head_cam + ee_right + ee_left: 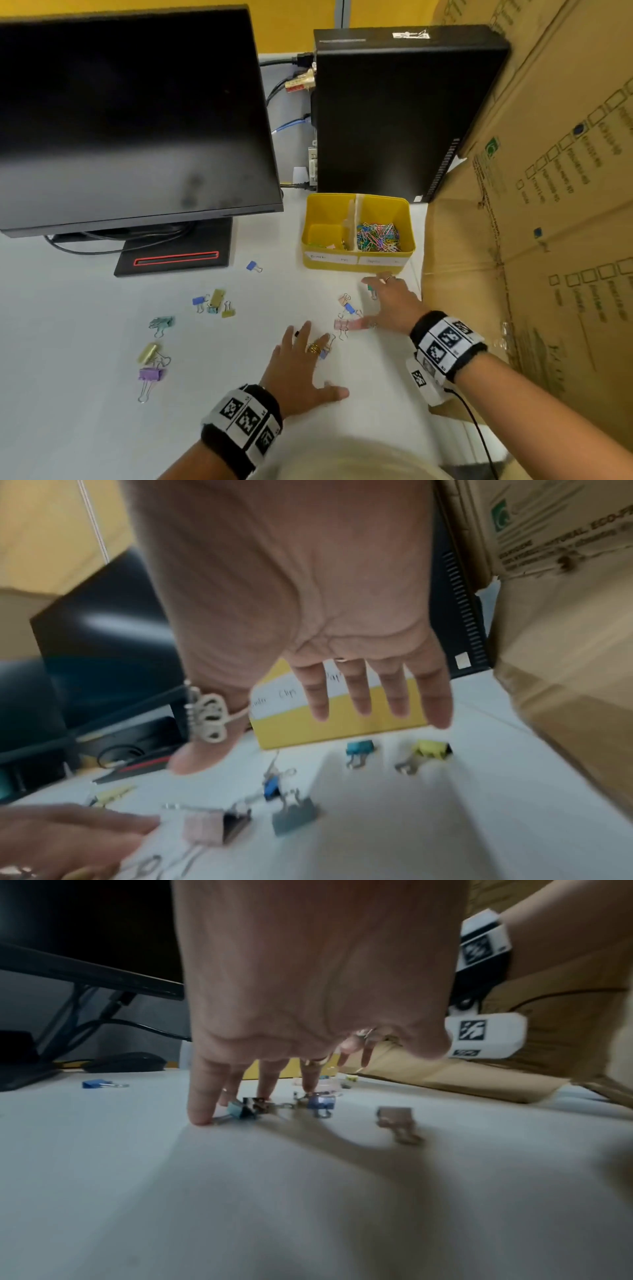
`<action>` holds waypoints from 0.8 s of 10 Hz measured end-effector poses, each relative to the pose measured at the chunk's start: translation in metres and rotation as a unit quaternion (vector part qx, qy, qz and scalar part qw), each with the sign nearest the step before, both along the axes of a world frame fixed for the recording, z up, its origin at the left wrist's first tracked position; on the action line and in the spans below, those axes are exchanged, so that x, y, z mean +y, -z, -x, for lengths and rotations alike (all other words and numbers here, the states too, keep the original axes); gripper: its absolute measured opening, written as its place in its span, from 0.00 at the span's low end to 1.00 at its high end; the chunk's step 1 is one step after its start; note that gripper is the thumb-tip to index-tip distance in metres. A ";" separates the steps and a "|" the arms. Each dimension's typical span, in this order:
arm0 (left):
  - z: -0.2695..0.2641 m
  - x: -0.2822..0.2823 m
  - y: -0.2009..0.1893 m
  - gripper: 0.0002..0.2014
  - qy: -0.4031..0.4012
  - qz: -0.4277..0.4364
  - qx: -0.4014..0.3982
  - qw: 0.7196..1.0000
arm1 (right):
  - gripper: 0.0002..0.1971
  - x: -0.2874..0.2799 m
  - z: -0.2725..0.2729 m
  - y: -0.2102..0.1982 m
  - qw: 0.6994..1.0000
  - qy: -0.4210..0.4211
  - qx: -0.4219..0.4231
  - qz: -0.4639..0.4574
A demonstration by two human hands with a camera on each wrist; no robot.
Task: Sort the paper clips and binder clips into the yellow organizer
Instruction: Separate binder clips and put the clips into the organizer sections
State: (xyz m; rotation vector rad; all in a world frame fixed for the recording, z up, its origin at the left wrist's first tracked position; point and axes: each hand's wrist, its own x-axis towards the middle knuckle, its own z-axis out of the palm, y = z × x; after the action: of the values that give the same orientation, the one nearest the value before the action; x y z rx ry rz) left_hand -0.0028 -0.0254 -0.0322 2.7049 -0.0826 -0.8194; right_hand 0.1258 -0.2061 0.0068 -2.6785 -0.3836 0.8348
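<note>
The yellow organizer (358, 260) stands at the back of the white desk; colourful paper clips (378, 237) fill its right compartment and a few binder clips (329, 245) lie in the left. My left hand (310, 356) is spread flat, its fingertips (200, 1118) touching the desk beside a light-blue binder clip (240, 1111) and a purple one (320, 1102). My right hand (376, 303) hovers open, fingers straight, over a teal clip (359, 748) and a yellow clip (430, 749) in front of the organizer (342, 726). A pink clip (347, 324) lies between the hands.
More binder clips are scattered to the left (212, 303), with a purple and a yellow one (150, 365) nearer me and a blue one (253, 266) by the monitor stand. A monitor (137, 113), a black computer case (394, 113) and cardboard boxes (531, 205) hem the desk in.
</note>
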 end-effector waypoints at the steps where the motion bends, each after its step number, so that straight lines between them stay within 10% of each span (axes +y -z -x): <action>1: 0.009 -0.014 0.000 0.40 -0.007 -0.041 -0.048 0.998 | 0.53 0.015 0.004 0.011 0.999 -0.027 0.011 0.030; 4: 0.000 -0.018 -0.002 0.17 -0.085 -0.037 -0.097 0.991 | 0.12 0.046 0.019 0.026 0.998 -0.054 0.017 -0.014; 8: -0.025 0.000 -0.006 0.13 -0.186 0.035 -0.082 0.978 | 0.09 0.043 0.031 0.020 0.993 -0.001 -0.023 -0.118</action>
State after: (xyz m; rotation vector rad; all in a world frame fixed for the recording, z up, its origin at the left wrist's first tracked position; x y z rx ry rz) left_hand 0.0218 -0.0255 -0.0266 2.5981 0.3429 -0.4731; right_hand 0.0951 -0.1627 -0.0132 -2.4807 -0.4640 0.6827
